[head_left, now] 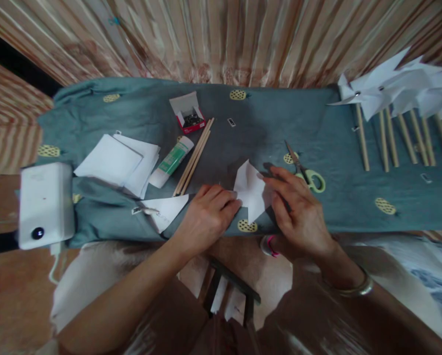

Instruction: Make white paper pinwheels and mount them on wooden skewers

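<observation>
A folded piece of white paper (251,191) with pointed corners lies between my hands near the table's front edge. My left hand (212,209) is closed, its thumb and fingers pinching the paper's left side. On the right side, my right hand (298,209) touches the paper with its fingers stretched out and somewhat apart. Just behind that hand lie scissors (305,172) with light green handles, blades pointing away from me. Left of my left hand is a white paper triangle (167,209) with small dark marks on it.
Thin wooden sticks (195,160), a green-and-white glue tube (172,161) and an open red box (191,121) of small metal pieces lie left of centre. Stacked white paper (112,160) and a white power bank (46,204) are farther left. Several paper pinwheels (382,91) on sticks lie at right.
</observation>
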`<state>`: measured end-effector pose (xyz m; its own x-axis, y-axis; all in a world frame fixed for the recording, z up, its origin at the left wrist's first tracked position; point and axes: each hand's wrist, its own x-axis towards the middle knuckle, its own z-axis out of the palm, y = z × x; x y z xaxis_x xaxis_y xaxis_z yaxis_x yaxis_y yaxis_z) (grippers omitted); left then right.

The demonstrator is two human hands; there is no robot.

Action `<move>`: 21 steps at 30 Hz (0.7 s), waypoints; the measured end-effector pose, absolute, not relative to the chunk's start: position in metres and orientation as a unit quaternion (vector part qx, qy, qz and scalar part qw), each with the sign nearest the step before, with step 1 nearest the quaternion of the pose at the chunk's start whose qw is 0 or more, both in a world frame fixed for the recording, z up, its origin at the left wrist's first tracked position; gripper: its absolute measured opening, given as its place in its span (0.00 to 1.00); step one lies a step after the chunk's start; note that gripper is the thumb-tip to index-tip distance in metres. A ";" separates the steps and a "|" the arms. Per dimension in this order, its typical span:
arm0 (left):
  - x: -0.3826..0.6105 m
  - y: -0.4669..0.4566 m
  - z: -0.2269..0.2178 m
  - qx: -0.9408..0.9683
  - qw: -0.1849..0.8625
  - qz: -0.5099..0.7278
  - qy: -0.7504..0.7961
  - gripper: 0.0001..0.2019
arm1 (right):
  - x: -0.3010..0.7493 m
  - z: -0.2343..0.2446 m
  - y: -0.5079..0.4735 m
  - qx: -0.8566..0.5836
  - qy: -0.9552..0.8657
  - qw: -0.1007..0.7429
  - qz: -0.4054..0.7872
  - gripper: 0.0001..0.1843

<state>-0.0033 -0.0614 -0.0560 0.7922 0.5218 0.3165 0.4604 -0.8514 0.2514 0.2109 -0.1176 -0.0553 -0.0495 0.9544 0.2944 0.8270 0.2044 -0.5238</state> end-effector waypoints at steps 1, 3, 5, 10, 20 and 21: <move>-0.004 -0.059 -0.056 0.942 0.080 0.191 0.264 0.07 | 0.212 -0.054 -0.117 -0.630 -0.710 0.297 0.104 0.19; -0.005 -0.055 -0.055 0.940 0.074 0.192 0.272 0.08 | 0.214 -0.052 -0.116 -0.641 -0.702 0.291 0.104 0.19; -0.005 -0.051 -0.055 0.939 0.067 0.193 0.278 0.08 | 0.214 -0.050 -0.117 -0.646 -0.700 0.285 0.110 0.18; -0.006 -0.045 -0.055 0.933 0.075 0.202 0.287 0.09 | 0.211 -0.043 -0.122 -0.642 -0.699 0.287 0.135 0.15; 0.001 -0.059 -0.051 0.934 0.088 0.225 0.265 0.09 | 0.213 -0.041 -0.129 -0.630 -0.706 0.279 0.164 0.15; 0.003 -0.062 -0.051 0.939 0.089 0.215 0.254 0.10 | 0.212 -0.041 -0.129 -0.628 -0.707 0.279 0.166 0.15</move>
